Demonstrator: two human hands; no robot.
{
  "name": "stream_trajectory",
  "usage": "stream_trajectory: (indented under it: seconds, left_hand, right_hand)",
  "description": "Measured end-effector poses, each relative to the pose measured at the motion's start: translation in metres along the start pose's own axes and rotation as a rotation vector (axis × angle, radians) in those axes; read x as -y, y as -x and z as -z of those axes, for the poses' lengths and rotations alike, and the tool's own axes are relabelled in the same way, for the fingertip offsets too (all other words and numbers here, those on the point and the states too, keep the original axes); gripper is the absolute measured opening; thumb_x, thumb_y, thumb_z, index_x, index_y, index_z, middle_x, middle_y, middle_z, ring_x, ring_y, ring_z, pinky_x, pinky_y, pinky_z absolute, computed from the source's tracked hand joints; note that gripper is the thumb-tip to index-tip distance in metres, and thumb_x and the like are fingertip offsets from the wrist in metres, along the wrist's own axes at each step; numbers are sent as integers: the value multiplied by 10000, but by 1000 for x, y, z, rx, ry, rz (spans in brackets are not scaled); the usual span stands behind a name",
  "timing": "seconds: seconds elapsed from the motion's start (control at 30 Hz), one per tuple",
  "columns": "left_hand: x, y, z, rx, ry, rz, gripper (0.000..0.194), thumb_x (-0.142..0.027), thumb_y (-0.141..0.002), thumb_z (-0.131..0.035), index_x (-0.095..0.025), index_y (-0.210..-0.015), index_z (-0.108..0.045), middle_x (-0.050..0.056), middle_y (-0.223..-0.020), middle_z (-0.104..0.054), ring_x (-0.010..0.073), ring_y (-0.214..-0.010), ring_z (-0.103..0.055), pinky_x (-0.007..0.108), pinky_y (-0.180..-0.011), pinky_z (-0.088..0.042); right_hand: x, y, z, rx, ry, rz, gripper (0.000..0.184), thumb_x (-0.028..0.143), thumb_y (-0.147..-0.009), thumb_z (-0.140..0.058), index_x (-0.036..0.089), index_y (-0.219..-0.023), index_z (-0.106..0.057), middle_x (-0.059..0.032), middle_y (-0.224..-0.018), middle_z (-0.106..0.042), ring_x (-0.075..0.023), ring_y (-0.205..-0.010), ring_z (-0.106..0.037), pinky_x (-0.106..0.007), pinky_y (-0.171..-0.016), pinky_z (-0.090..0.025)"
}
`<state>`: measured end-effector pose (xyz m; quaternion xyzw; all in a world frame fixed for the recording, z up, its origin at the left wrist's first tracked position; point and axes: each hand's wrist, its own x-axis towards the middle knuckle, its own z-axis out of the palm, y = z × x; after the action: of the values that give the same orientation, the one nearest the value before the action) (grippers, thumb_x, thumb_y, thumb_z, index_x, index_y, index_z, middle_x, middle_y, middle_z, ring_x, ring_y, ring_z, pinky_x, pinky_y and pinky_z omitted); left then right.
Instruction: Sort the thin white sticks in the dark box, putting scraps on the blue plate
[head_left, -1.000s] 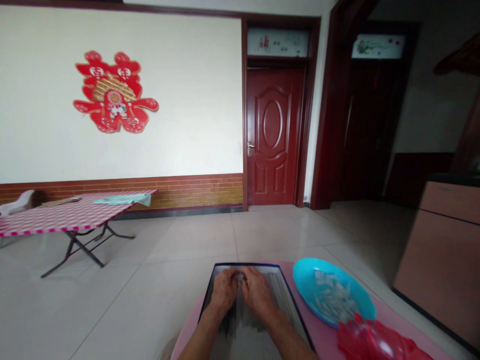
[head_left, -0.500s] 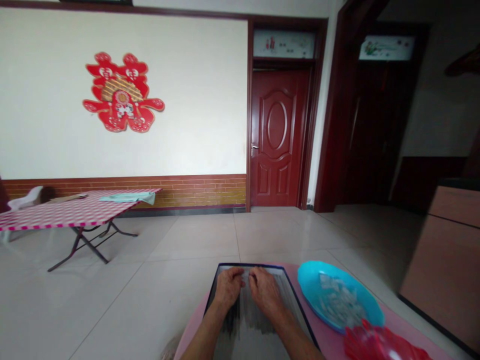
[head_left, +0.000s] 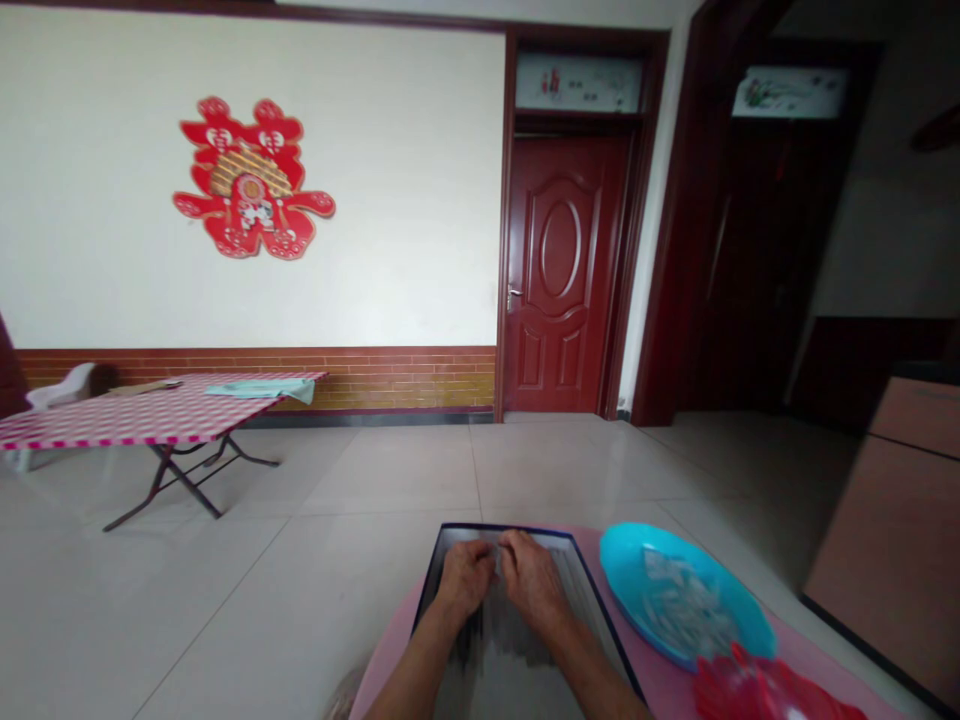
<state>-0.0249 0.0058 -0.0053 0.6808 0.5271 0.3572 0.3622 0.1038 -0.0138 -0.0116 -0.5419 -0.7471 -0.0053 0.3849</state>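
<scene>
My left hand (head_left: 466, 577) and my right hand (head_left: 529, 577) are close together over the far half of a shallow, dark-rimmed tray (head_left: 517, 696). Both have their fingers pinched, fingertips nearly meeting. A tiny pale, see-through bit shows between them, too small and blurred to name. Beneath and beside my hands, thin dark strips (head_left: 516, 645) lie lengthwise in the tray. To the right is a blue oval bowl (head_left: 621, 560) holding many small clear-whitish pieces (head_left: 690, 605), perhaps plastic.
The tray and bowl rest on a pink table (head_left: 660, 690). A shiny red plastic item (head_left: 765, 690) lies at its near right. Across the tiled floor stand a checked folding table (head_left: 135, 420) at left and a pinkish cabinet (head_left: 892, 520) at right.
My left hand has shifted slightly right, closer to my right hand, and its fingers are drawn in more. The whole view has moved slightly; the bowl and tray stay in place.
</scene>
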Motion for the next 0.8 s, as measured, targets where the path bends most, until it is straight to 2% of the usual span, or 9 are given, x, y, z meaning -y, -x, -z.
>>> stream_trajectory:
  seconds: [0.2, 0.4, 0.53, 0.63, 0.73, 0.8]
  left_hand:
    - [-3, 1, 7, -26, -107, -78, 303, -114, -749, -467, -171, -860, -743, -10, -707, -690, 148, -697, -607, 214, -635, -435]
    - [-7, 2, 6, -22, -187, -94, 249, -117, -784, -475, -169, -764, -718, 5, -689, -689, 155, -695, -605, 227, -657, -410]
    - [-6, 0, 6, -10, -230, -140, 235, -124, -818, -479, -172, -814, -709, 31, -795, -719, 166, -762, -622, 241, -716, -406]
    - [-6, 2, 7, -13, -279, -170, 224, -128, -834, -481, -156, -818, -702, 39, -783, -717, 167, -758, -627, 236, -694, -406]
    - [-8, 3, 8, -32, -297, -150, 204, -123, -827, -503, -156, -824, -705, 33, -784, -718, 159, -763, -636, 225, -691, -412]
    - [-10, 3, 9, -89, -312, -115, 220, -137, -842, -496, -154, -927, -699, 48, -868, -729, 163, -814, -646, 230, -724, -419]
  right_hand:
    - [-2, -2, 0, -13, 16, 7, 227, 132, -845, -366, 179, -840, -588, -60, -801, -629, -189, -773, -592, -281, -712, -395]
    - [5, 1, 6, -29, 19, -37, 199, 147, -850, -403, 187, -868, -597, -54, -827, -652, -177, -809, -602, -264, -738, -397]
    - [9, 1, 7, -4, 48, -99, 155, 179, -848, -445, 188, -876, -597, -49, -838, -669, -176, -802, -607, -261, -724, -405]
    - [11, 0, 9, 16, 54, -124, 161, 172, -848, -445, 183, -892, -600, -51, -852, -674, -173, -818, -613, -257, -740, -411]
    - [11, 0, 11, 30, 30, -132, 222, 138, -848, -421, 160, -976, -601, -80, -917, -679, -178, -876, -617, -261, -785, -415]
    - [9, 0, 12, 50, 14, -125, 258, 113, -834, -419, 153, -1007, -606, -91, -944, -678, -179, -894, -615, -265, -797, -417]
